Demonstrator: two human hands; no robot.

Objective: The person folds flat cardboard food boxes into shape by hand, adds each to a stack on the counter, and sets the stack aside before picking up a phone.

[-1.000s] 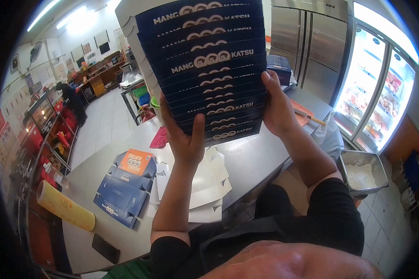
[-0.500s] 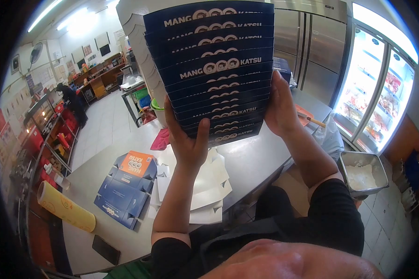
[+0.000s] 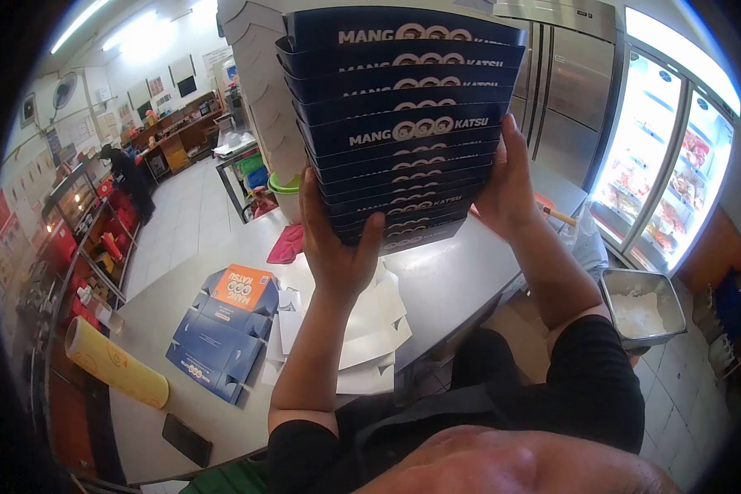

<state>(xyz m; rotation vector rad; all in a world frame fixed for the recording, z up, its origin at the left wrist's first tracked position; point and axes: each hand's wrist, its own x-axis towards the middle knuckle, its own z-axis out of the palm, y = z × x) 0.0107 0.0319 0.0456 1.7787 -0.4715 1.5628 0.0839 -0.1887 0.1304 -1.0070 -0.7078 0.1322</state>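
Observation:
A tall stack of nested navy cardboard food boxes (image 3: 403,136), printed "MANG KATSU", is held up above the steel table. My left hand (image 3: 337,243) grips its lower left side, thumb across the front. On the right side, my right hand (image 3: 506,185) presses against the stack with its fingers along the edge. Below lie flattened box blanks: white inner sides up in one pile (image 3: 370,329), and a navy and orange printed blank (image 3: 226,329) to the left of it.
The steel table (image 3: 461,284) carries a yellow roll (image 3: 115,362), a dark phone (image 3: 187,440) and a pink cloth (image 3: 286,245). A metal pan of white powder (image 3: 640,309) stands at right, near lit display fridges (image 3: 667,165). A person in dark clothes (image 3: 128,185) stands far left.
The stack has shifted to the right and its top leans further right. Both hands have moved with it, still holding its sides.

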